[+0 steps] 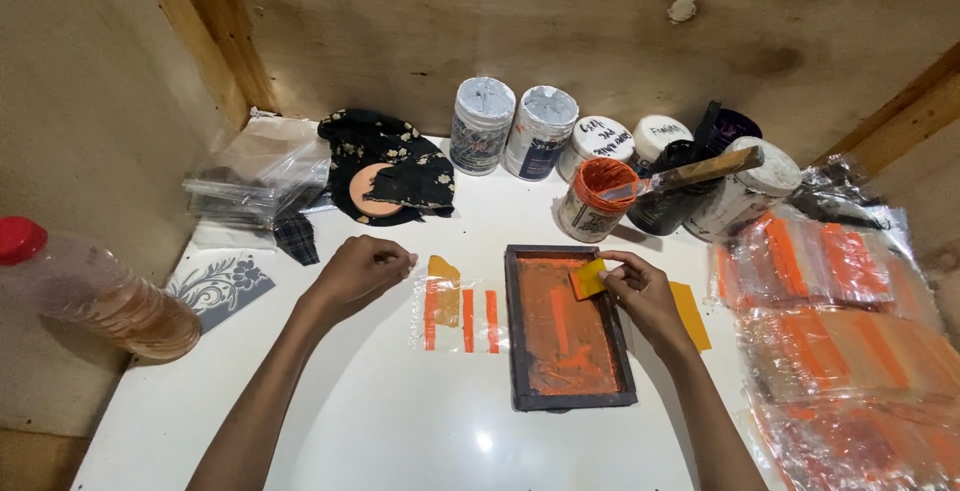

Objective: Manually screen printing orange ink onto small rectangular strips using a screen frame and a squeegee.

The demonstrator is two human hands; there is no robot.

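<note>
Pinching a yellow card (588, 278), right-hand fingers (622, 273) hover over the orange-smeared frame (566, 326); left hand (360, 271) closed on plastic (455, 313)

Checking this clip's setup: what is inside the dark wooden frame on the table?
The frame holds a screen smeared with orange ink, and the right hand holds a small yellow scraper on its upper edge. Whatever lies beneath the screen is covered.

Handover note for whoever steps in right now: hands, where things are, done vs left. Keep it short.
Left hand: grip pinches the top edge of the clear bag, flat on the white table.
Right hand: grip holds the yellow squeegee at the top of the screen frame.
Done: orange stripes on that bag; printed bags stacked at right.
Left: cannot tell how many remain.
</note>
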